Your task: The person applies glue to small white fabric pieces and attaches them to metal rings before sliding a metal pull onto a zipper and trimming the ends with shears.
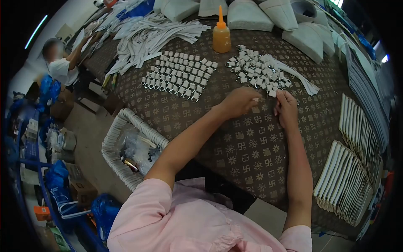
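- Head view, landmark: glue bottle, upright on the patterned surface.
- My left hand: nearer me than the bottle, fingers drawn together; any grip cannot be confirmed.
- My right hand: nearer me and right of the bottle, fingertips at a white tab; whether they clamp it, I cannot tell.
- Loose pile of ringed tabs: right of the bottle, nearer me.
- Rows of ringed tabs: left of the bottle, nearer me.

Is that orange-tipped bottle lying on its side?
No, the bottle stands upright on the patterned cloth, its orange nozzle pointing up.
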A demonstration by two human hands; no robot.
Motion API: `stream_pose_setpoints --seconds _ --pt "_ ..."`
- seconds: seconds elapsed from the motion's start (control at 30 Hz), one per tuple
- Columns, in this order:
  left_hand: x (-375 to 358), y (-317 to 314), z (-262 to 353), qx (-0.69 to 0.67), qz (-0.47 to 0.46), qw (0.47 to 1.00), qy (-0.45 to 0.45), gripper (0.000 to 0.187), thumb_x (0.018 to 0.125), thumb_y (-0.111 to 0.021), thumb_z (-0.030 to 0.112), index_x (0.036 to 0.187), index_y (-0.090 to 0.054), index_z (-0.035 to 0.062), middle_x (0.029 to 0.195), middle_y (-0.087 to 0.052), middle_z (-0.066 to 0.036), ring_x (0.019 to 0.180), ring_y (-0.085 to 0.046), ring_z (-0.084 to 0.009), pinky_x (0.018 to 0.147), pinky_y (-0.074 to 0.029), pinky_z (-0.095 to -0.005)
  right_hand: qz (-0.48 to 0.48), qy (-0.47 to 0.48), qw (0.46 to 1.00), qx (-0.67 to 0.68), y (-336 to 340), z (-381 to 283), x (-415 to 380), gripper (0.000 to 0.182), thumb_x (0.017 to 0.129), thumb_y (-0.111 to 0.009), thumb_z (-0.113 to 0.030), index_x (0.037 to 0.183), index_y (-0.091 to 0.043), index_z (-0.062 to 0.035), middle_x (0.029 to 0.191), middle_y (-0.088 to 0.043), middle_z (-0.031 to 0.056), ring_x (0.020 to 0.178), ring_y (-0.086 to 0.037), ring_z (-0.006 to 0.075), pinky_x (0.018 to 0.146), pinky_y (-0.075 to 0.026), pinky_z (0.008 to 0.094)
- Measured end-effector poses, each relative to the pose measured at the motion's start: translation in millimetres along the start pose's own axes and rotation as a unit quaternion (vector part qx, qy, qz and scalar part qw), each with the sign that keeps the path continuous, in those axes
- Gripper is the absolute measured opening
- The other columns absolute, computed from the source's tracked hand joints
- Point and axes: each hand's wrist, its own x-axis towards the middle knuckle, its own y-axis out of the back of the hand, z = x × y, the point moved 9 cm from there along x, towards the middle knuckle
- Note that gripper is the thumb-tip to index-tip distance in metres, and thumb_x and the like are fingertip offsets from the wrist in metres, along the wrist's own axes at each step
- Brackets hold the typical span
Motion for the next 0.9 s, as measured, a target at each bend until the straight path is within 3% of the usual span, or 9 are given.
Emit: stream_pose_setpoints --seconds 0.1,0.17,0.2,0.27,0.4,0.47,0.7,0.77,0.9 --pt "-2 10 -15 0.058 0.077 0.994 0.057 0.026 0.086 -0.06 0.01 0.106 -0.059 -0.0057 0.104 -0.063 -0.009 0.082 -0.06 -0.0137 0.072 -0.048 -0.0243 0.058 0.056 0.997 0.011 42 -14 3 0.025 0.09 -0.055 -0.024 0.072 -0.05 -0.0077 0.058 -0.041 -0.0036 0.045 -0.036 0.0046 0.042 -0.035 0.0209" --pt "-2 16 -30 -0.186 0.107 0.97 0.118 0.029 0.087 -0.058 0.012 0.111 -0.057 -0.0035 0.107 -0.062 -0.011 0.089 -0.061 -0.0169 0.078 -0.049 -0.0252 0.048 0.048 0.997 0.049 38 -16 1 0.02 0.089 -0.057 -0.02 0.077 -0.057 -0.0034 0.058 -0.047 -0.0023 0.044 -0.039 0.0045 0.04 -0.035 0.0209" --pt "3 17 -28 -0.189 0.099 0.971 0.107 0.029 0.087 -0.058 0.012 0.111 -0.057 -0.0035 0.107 -0.062 -0.011 0.089 -0.061 -0.0169 0.078 -0.049 -0.0252 0.022 0.05 0.998 0.035 30 -17 1 0.019 0.088 -0.058 -0.019 0.079 -0.058 -0.0023 0.06 -0.049 -0.0014 0.044 -0.041 0.0049 0.04 -0.035 0.0207" --pt "3 8 -39 -0.373 0.1 0.909 0.159 0.032 0.091 -0.052 0.012 0.119 -0.051 -0.002 0.109 -0.061 -0.013 0.096 -0.061 -0.0203 0.083 -0.049 -0.0281 -0.028 0.028 0.998 0.042 14 -5 0 0.017 0.088 -0.059 -0.015 0.088 -0.062 0.0009 0.067 -0.056 0.001 0.048 -0.046 0.006 0.043 -0.038 0.0206" --pt "2 -17 -50 -0.487 0.046 0.853 0.179 0.031 0.093 -0.046 0.012 0.122 -0.048 -0.0016 0.11 -0.06 -0.014 0.097 -0.061 -0.0223 0.083 -0.05 -0.03 -0.019 0.033 0.999 -0.012 -5 -14 -9 0.018 0.087 -0.058 -0.013 0.093 -0.064 0.0026 0.073 -0.06 0.0037 0.051 -0.05 0.0065 0.045 -0.041 0.0207" --pt "6 -24 -50 -0.538 0.061 0.823 0.17 0.03 0.095 -0.043 0.013 0.12 -0.048 -0.0025 0.108 -0.06 -0.014 0.095 -0.061 -0.0219 0.082 -0.05 -0.0301 -0.037 0.033 0.985 -0.163 -8 -13 -9 0.021 0.087 -0.058 -0.014 0.101 -0.063 0.0013 0.076 -0.061 0.0044 0.056 -0.053 0.0064 0.047 -0.041 0.0195" --pt "8 -23 -59 -0.524 0.056 0.828 0.189 0.029 0.094 -0.047 0.022 0.111 -0.053 -0.0018 0.097 -0.06 -0.01 0.085 -0.06 -0.017 0.078 -0.051 -0.03 -0.064 0.163 0.957 -0.231 -20 -18 -12 0.022 0.083 -0.062 -0.009 0.104 -0.064 -0.0017 0.088 -0.063 0.0041 0.063 -0.056 0.0089 0.055 -0.045 0.0229" --pt "7 -22 -62 -0.522 0.059 0.829 0.192 0.031 0.096 -0.043 0.02 0.116 -0.05 -0.002 0.1 -0.061 -0.011 0.088 -0.061 -0.0175 0.076 -0.051 -0.0283 -0.066 0.278 0.908 -0.305 -29 -34 -19 0.024 0.082 -0.063 -0.01 0.105 -0.063 -0.0027 0.089 -0.063 0.0064 0.068 -0.058 0.0139 0.062 -0.047 0.0268" --pt "7 -21 -57 -0.439 0.087 0.875 0.187 0.029 0.093 -0.051 0.023 0.107 -0.057 -0.0009 0.089 -0.061 -0.006 0.079 -0.06 -0.0135 0.069 -0.052 -0.028 -0.065 0.26 0.888 -0.374 -43 -40 -28 0.026 0.081 -0.064 -0.011 0.106 -0.063 -0.0038 0.086 -0.062 0.0091 0.072 -0.059 0.018 0.067 -0.047 0.0289"
